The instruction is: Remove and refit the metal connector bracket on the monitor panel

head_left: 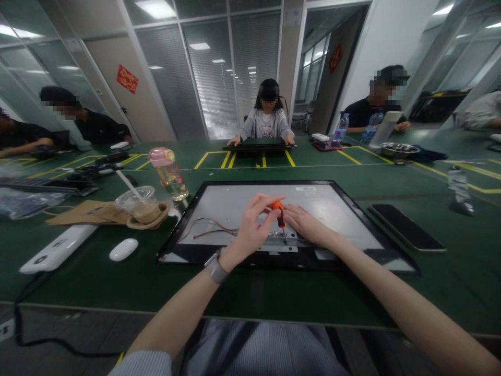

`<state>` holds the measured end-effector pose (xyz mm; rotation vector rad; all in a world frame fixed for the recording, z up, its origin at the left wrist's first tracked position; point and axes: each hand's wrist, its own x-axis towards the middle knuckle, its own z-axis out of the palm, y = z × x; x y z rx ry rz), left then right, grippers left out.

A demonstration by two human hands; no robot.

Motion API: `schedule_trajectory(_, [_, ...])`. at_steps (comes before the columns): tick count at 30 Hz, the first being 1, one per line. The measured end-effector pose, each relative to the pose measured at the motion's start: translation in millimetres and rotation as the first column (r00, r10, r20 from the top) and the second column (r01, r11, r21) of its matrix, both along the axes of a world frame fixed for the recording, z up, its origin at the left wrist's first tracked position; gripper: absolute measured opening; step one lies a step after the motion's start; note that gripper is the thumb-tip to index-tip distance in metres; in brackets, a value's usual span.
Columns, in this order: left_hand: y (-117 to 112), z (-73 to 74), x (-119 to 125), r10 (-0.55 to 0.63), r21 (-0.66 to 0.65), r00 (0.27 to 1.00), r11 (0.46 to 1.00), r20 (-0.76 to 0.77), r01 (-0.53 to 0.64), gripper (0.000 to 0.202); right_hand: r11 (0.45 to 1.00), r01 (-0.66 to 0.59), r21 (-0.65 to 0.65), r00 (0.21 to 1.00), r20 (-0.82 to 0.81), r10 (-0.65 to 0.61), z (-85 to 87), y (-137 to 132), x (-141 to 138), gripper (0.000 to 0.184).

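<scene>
My left hand [256, 222], with a watch on its wrist, grips an orange and black screwdriver [279, 210] by its handle. The tool stands nearly upright, its tip down at a metal bracket [287, 242] along the near side of a display panel [329, 209]. My right hand [307, 224] lies flat on the panel's grey back, fingers stretched toward the screwdriver. The panel has a black frame and rests on the green table. Thin cables [213, 233] run across its left part to the bracket. Whatever is under the screwdriver's tip is too small to make out.
Left of the panel are a pink-lidded bottle [168, 172], an iced drink cup [141, 201], a white mouse [123, 249] and a white power strip [58, 250]. A black phone [406, 227] lies to the right. Across the table [235, 292], a person holds another dark panel [260, 144].
</scene>
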<state>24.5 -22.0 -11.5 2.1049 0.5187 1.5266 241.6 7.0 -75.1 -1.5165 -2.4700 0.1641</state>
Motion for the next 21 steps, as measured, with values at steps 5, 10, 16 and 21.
schedule_trajectory(5, [3.8,0.8,-3.6,0.073,-0.004,0.997,0.997,-0.021,-0.073,0.021,1.000,0.009,0.018,1.000,-0.016,-0.008,-0.3,0.1,-0.1,0.055])
schedule_trajectory(10, [2.8,1.6,-3.8,0.108,0.123,0.994,0.987,-0.003,-0.107,0.024,1.000,-0.007,0.015,1.000,-0.002,0.007,0.0,0.5,0.6,0.054])
schedule_trajectory(16, [2.3,1.9,-3.7,0.166,0.154,0.986,0.974,0.008,-0.165,0.022,1.000,-0.006,0.015,1.000,-0.031,0.006,0.0,0.1,0.9,0.054])
schedule_trajectory(21, [-1.3,4.2,-4.6,0.121,0.184,0.992,0.977,-0.043,-0.112,0.030,1.000,0.003,0.008,1.000,-0.021,-0.003,-0.5,0.6,1.1,0.055])
